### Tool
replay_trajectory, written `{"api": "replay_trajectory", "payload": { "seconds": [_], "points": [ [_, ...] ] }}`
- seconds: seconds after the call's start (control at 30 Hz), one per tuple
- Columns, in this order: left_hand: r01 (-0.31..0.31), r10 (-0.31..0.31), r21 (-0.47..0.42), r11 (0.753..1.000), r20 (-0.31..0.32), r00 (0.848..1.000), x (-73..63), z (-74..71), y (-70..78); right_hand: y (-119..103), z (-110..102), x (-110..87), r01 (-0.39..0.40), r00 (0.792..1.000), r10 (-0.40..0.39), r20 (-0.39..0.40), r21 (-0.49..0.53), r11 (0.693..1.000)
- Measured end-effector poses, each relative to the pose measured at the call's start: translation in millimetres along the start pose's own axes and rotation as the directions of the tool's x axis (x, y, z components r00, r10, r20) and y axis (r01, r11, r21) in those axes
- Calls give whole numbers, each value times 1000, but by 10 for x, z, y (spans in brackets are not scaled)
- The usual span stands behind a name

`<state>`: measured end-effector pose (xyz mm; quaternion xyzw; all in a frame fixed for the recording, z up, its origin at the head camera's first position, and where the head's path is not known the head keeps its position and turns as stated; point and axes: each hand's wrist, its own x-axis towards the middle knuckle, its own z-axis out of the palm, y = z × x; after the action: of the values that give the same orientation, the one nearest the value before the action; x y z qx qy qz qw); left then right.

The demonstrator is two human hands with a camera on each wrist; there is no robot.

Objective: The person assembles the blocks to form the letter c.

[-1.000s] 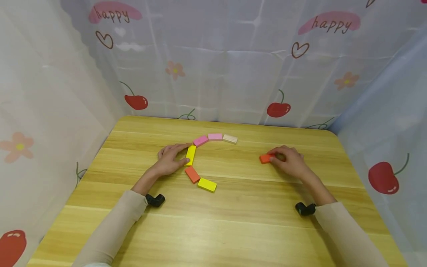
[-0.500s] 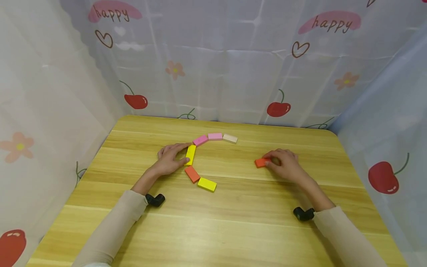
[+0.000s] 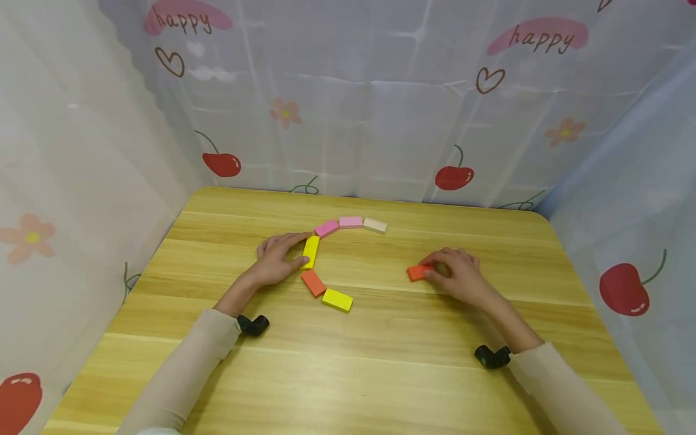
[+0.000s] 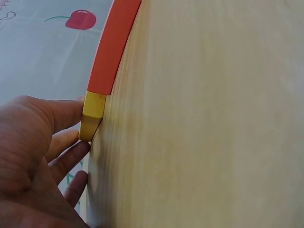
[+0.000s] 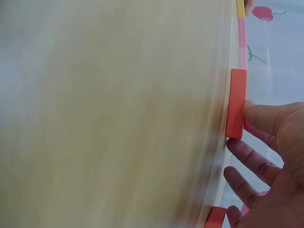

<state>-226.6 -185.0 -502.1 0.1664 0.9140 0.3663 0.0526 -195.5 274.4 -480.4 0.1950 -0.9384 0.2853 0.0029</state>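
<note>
My left hand rests on the table with thumb and index finger at the yellow block, which lies flat; the thumb also touches it in the left wrist view. One end of that block is near an orange-red block, followed by another yellow block. My right hand pinches an orange-red block low over or on the table, to the right of the curve. In the right wrist view, the thumb lies along this block, the index finger partly hidden behind it.
Beyond the held yellow block, a dark pink block, a light pink block and a plain wood block continue the curve. Another red block shows below the right fingers. Printed curtains border the wooden table.
My right hand has moved left and nearer to me, carrying or sliding the orange-red block with it. The left hand and the curved row of blocks have stayed in place.
</note>
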Motion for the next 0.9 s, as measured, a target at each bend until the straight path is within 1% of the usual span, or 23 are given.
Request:
{"api": "replay_trajectory", "payload": {
  "seconds": [0.27,0.4,0.57,0.9],
  "points": [
    [20,-20,15,1000,13,1000,-4,-18,17,-73,52,-46,16,1000,-16,1,-5,1000],
    [14,-14,11,1000,9,1000,-5,-12,12,-103,64,-59,28,1000,-28,5,-7,1000],
    [11,-11,0,1000,-2,1000,-2,14,-9,-153,78,-65,48,998,-47,33,-16,999],
    [11,-12,27,1000,12,1000,6,-4,-6,-228,159,-46,36,997,-36,67,-4,999]
  ]
}}
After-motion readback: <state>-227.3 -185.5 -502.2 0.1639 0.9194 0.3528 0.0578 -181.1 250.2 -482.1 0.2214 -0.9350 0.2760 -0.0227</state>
